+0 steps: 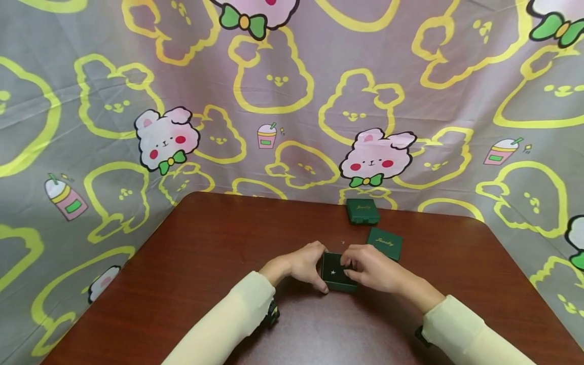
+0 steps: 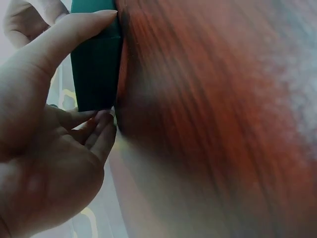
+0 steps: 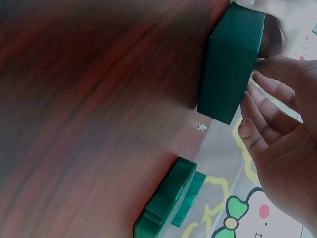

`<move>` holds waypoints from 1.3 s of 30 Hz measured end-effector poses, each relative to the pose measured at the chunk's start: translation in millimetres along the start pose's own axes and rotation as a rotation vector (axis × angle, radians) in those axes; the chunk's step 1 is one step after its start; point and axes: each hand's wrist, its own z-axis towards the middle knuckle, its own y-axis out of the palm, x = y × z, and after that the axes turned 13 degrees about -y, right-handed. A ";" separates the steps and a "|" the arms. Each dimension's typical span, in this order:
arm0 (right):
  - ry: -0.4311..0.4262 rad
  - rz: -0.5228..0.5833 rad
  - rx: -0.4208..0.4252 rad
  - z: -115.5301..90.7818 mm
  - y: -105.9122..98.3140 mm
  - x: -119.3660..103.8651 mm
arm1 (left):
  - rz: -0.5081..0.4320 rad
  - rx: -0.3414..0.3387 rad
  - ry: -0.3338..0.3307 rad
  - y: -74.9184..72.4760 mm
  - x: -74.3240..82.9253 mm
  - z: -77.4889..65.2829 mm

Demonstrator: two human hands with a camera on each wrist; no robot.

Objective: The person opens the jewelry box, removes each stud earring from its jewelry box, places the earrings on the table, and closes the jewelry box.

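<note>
An open dark green jewelry box [image 1: 342, 287] with a black lining sits on the table, and a tiny silver star-shaped piece [image 1: 333, 272] shows inside it. My left hand [image 1: 304, 264] grips the box from the left, thumb at the near corner and fingers round the far side. Over the right half of the opening is my right hand [image 1: 376, 268], with bent fingers reaching in past the rim. In the right wrist view its fingertips [image 3: 246, 128] are right at the box's edge. I cannot tell whether they pinch anything.
Beyond the box lies a flat green lid [image 1: 385, 243] with gold "Jewelry" lettering. Farther back stands a closed green jewelry box [image 1: 363, 211]. Another small star piece [image 3: 201, 127] lies on the brown table [image 1: 219, 243]. A patterned curtain [image 1: 283, 101] hangs behind the table.
</note>
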 end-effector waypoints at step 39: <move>0.052 -0.084 0.010 16.5 27.5 -10.9 | 0.038 -0.032 0.002 5.1 -0.9 -1.0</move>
